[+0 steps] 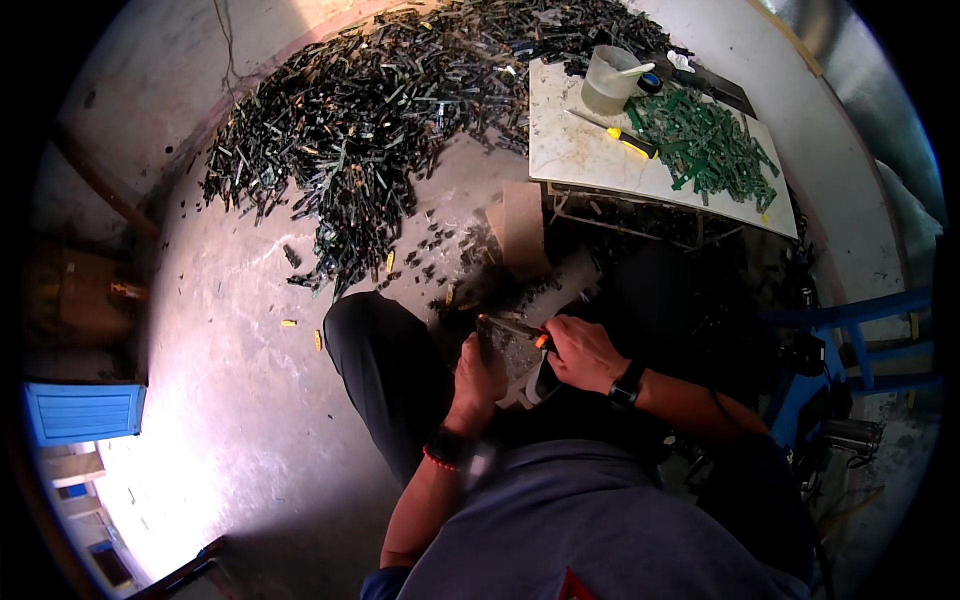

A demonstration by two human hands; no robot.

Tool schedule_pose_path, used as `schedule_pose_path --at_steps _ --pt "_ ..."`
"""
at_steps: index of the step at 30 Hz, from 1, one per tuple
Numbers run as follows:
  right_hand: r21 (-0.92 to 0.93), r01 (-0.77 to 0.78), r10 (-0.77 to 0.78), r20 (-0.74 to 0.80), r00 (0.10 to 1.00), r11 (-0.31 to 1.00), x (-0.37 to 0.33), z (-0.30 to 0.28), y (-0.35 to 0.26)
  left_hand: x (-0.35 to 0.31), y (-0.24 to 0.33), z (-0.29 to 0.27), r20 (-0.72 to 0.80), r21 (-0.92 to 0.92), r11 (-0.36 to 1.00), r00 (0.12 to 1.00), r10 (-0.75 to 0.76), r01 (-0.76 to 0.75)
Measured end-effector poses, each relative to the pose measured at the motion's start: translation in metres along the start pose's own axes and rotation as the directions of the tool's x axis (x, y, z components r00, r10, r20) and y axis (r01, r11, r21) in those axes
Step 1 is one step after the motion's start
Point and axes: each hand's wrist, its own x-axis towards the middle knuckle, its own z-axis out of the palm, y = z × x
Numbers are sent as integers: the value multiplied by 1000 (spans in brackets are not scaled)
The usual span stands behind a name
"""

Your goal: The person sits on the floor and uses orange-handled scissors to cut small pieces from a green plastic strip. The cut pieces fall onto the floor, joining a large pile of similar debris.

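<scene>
Between my knees, my left hand [480, 376] is closed around a dark, narrow piece [487, 335] that juts up past the fingers. To its right, my right hand [588, 354] grips a tool with an orange and black handle [544, 342]. The tool's metal end [512, 327] points left and meets the top of the dark piece; its exact kind is too small to tell. Small dark fragments [432, 262] lie scattered on the floor just beyond my hands.
A large heap of dark strips [390, 110] covers the floor ahead. On a low white table [560, 140] at right are a translucent cup [606, 82] with liquid, a yellow and black screwdriver [632, 143] and piled green strips [705, 150]. Blue chair [860, 340] stands right.
</scene>
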Motion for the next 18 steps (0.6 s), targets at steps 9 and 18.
schedule_pose_path --at_steps 9,18 --pt "-111 -65 49 -143 988 992 4 11 -11 -7 8 0 37 -111 991 997 -64 68" --pt "-99 -132 118 -138 983 986 3 21 -22 27 -32 -23 -9 37 975 976 219 -219"
